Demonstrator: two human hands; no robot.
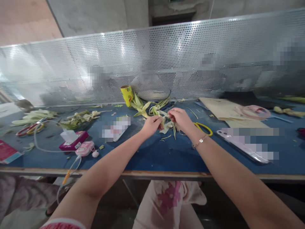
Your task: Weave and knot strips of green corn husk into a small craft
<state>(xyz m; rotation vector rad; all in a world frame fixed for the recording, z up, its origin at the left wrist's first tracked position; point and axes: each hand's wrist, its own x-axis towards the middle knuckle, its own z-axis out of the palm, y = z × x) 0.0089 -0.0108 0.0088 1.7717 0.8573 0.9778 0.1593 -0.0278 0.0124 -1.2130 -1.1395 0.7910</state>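
Over the middle of the blue table [157, 159], my left hand [152, 124] and my right hand [179, 118] work close together on pale green corn husk strips [166, 124]. The fingers of both hands are pinched on the strips, which hang loosely between and below them. Just behind lies a bundle of longer green husks [140, 106], leaning by a yellow printed roll [127, 95]. Yellow-handled scissors [204, 128] rest beside my right hand, their blades hidden. A phone [119, 129] lies left of my left hand.
At the left are more husks [35, 116], red-and-yellow-handled scissors [30, 129], and a purple box [73, 141] with a white plug and cable. To the right lie another phone [243, 146], brown card [219, 108] and a pink coil [254, 112]. A perforated metal screen [114, 57] stands behind.
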